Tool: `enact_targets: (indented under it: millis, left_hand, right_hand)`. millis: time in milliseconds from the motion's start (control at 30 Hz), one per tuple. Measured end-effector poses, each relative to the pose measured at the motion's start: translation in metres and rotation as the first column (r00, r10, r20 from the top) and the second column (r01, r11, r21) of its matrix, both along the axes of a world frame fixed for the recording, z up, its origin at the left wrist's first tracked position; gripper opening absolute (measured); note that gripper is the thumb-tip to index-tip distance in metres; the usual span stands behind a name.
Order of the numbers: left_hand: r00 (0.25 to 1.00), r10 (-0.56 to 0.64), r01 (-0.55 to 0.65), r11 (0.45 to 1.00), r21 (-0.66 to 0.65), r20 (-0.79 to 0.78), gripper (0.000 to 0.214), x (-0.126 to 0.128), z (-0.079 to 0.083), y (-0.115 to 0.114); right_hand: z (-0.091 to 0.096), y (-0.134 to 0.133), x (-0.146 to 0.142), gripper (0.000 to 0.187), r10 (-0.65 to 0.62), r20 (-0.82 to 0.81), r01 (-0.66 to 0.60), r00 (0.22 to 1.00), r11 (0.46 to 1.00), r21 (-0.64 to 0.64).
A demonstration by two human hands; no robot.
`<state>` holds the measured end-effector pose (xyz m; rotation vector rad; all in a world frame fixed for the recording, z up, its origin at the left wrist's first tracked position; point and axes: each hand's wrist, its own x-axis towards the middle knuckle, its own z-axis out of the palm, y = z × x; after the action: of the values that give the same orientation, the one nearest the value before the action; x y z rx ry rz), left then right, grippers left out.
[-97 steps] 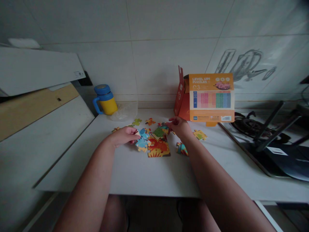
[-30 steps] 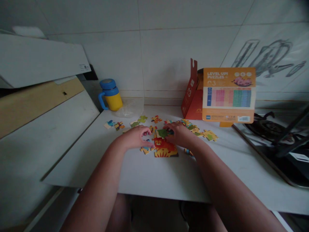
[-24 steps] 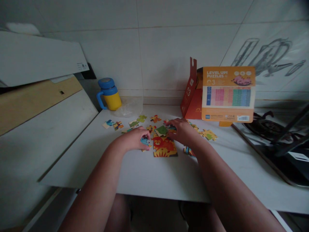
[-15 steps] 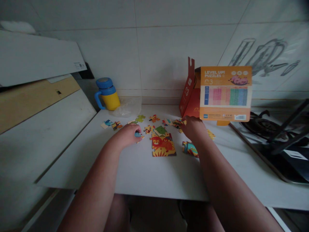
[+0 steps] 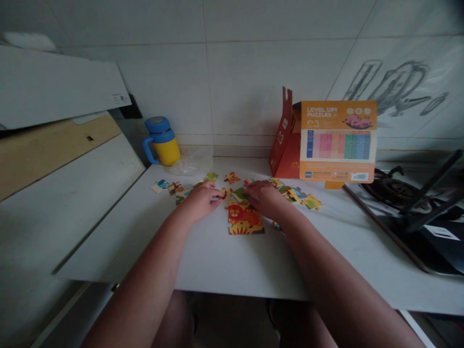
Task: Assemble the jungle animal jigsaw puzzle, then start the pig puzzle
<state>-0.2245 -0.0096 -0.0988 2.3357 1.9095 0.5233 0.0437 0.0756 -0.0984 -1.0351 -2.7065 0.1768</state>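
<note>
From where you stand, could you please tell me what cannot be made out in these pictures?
All in head view:
Whether the right hand grips anything: its own back hides the palm.
Most of a blue puzzle piece: the right forearm covers it.
Wording of the chart on the puzzle box: too small.
Gas stove: cut off by the right edge.

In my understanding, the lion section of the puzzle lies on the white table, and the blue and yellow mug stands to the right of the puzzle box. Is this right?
Not quite: the blue and yellow mug stands left of the puzzle box, as the head view shows. The lion section does lie on the white table.
</note>
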Motion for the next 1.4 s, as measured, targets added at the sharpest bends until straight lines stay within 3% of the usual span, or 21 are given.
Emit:
enact_targets:
  millis: [133,300,400,500,633,733,833,900,1233,1400]
  left_hand:
    - [0.990,0.121,-0.122,0.992,-0.022,-0.069,0.033,-0.002,0.001,-0.001]
    - [0.998,0.052,-0.052,0.999,0.001,-0.042,0.033,0.004,0.006,0.001]
    - [0.997,0.060,-0.059,0.998,0.031,-0.039,0.030,0.011,0.005,0.004]
    - [0.989,0.127,-0.123,0.991,0.050,-0.074,0.022,0.014,0.005,0.007]
    - [0.969,0.225,-0.217,0.973,0.082,-0.098,0.015,0.013,0.008,0.009]
    - [0.992,0.124,-0.124,0.990,0.064,0.004,0.018,0.014,0.010,0.009]
    - [0.989,-0.072,0.078,0.996,-0.043,0.132,0.016,0.020,0.010,0.006]
    - [0.978,-0.123,0.143,0.983,-0.112,0.169,0.013,0.024,0.011,0.003]
    - [0.962,-0.153,0.214,0.937,-0.275,0.228,0.022,0.024,0.017,-0.003]
    - [0.954,-0.258,0.287,0.934,-0.213,0.155,0.015,0.029,0.022,-0.004]
  right_hand:
    - [0.002,0.000,0.005,0.038,-0.112,0.031,0.112,0.993,0.994,0.021]
    - [0.013,-0.009,0.003,0.041,-0.103,0.009,0.103,0.995,0.994,-0.021]
    - [0.021,-0.012,0.002,0.030,-0.181,0.006,0.181,0.983,0.980,-0.080]
    - [0.026,-0.013,0.005,0.026,-0.266,0.022,0.267,0.964,0.958,-0.108]
    - [0.029,-0.012,0.010,0.027,-0.246,0.028,0.247,0.969,0.959,-0.136]
    - [0.031,-0.012,0.012,0.029,-0.196,0.030,0.198,0.980,0.966,-0.167]
    - [0.032,-0.012,0.012,0.027,-0.142,0.037,0.147,0.989,0.967,-0.209]
    - [0.032,-0.012,0.013,0.027,-0.118,0.037,0.123,0.992,0.965,-0.231]
    - [0.025,-0.015,0.011,0.042,-0.018,-0.056,0.000,0.998,0.955,-0.297]
    - [0.021,-0.015,0.009,0.042,-0.022,-0.075,0.002,0.997,0.966,-0.259]
